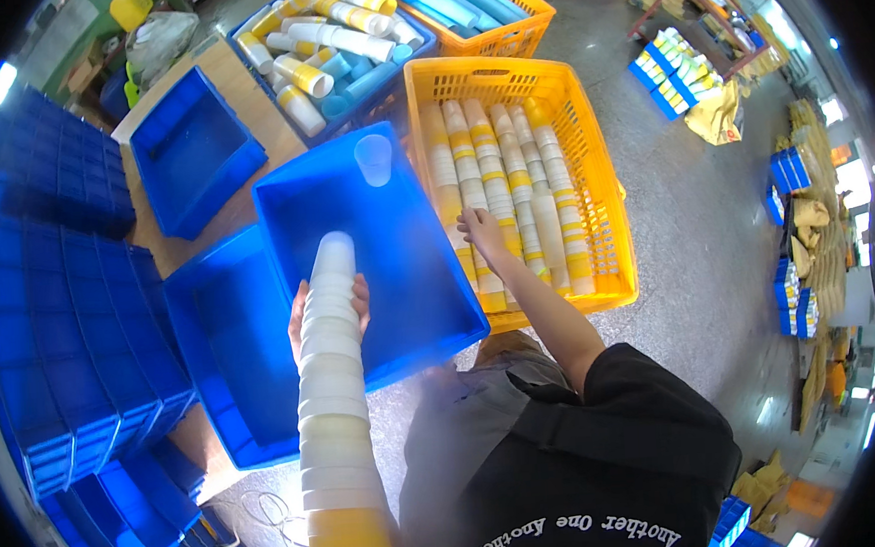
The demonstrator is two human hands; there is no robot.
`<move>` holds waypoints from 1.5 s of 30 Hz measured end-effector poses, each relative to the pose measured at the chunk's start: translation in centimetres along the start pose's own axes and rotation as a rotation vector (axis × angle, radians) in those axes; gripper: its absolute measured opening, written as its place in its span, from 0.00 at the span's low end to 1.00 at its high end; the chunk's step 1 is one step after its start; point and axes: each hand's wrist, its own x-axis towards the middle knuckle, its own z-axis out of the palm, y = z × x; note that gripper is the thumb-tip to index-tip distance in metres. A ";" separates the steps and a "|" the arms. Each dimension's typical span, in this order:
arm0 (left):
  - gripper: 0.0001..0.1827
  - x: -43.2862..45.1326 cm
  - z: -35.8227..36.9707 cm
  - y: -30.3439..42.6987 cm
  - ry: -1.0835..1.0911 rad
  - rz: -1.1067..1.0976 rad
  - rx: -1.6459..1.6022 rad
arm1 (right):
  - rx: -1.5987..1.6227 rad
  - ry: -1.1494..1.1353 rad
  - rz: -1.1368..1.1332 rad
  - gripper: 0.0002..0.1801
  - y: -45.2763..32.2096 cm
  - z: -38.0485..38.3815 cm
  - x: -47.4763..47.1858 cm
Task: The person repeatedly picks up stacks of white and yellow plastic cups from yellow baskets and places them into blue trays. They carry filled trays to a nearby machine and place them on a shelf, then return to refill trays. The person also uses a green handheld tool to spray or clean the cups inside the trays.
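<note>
A long stack of nested plastic cups [331,370], white with a yellow part at the near end, lies along my left forearm. My left hand [329,310] is curled around its far part, over a blue plastic bin [407,275]. One loose translucent cup [375,159] lies in the far part of that bin. My right hand [478,230] reaches into the yellow perforated crate [507,65], over rows of stacked white and yellow cups [489,157]. Its fingers are bent at the left rows; whether they grip a cup cannot be told.
Two other blue bins [197,153] stand on the wooden table [279,133] to the left, beside tall piles of blue bins [58,334]. Beyond are a blue crate of cup stacks [318,47] and a yellow crate of blue stacks [528,31]. Cables [272,513] lie low at the left.
</note>
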 end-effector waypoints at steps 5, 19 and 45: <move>0.42 -3.0 0.9 4.6 -0.086 0.009 0.020 | 0.104 -0.294 -0.143 0.22 -4.2 -1.6 -5.7; 0.38 -13.8 -4.8 7.6 0.141 0.334 0.427 | -0.133 -0.143 -0.393 0.23 -6.1 1.9 -6.4; 0.07 -0.7 -9.2 -12.3 -0.336 0.970 2.822 | -0.362 -0.165 -0.381 0.30 0.4 0.6 7.0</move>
